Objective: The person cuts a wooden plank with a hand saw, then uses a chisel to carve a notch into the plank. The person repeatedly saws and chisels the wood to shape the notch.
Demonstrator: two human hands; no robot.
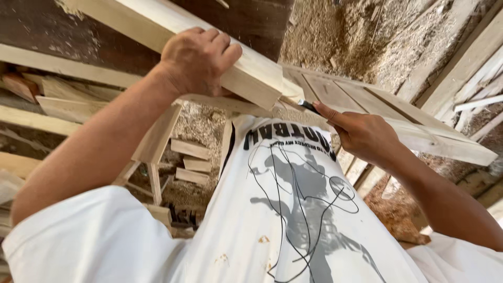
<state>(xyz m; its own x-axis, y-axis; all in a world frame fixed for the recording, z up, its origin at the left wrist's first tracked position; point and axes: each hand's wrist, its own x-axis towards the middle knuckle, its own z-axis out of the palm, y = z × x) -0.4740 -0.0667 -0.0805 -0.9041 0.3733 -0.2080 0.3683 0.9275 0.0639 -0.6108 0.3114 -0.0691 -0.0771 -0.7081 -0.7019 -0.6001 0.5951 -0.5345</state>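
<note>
My left hand (196, 60) is closed over the edge of a pale wooden plank (251, 73) that runs from the top left toward the middle. The plank's cut end rests over a slatted wooden panel (398, 115) that stretches to the right. Just past that cut end, my right hand (364, 133) pinches a small dark tool (309, 106), thin like a pencil, its tip against the panel's near edge. My white shirt with a grey and black print (293, 209) fills the lower half of the view.
Sawdust and shavings (335, 36) cover the floor. Short wood offcuts (191, 162) lie below the plank. A slanted wooden leg frame (154, 152) stands at the left, with more planks (57, 99) stacked behind it. Boards (471, 68) lean at the right.
</note>
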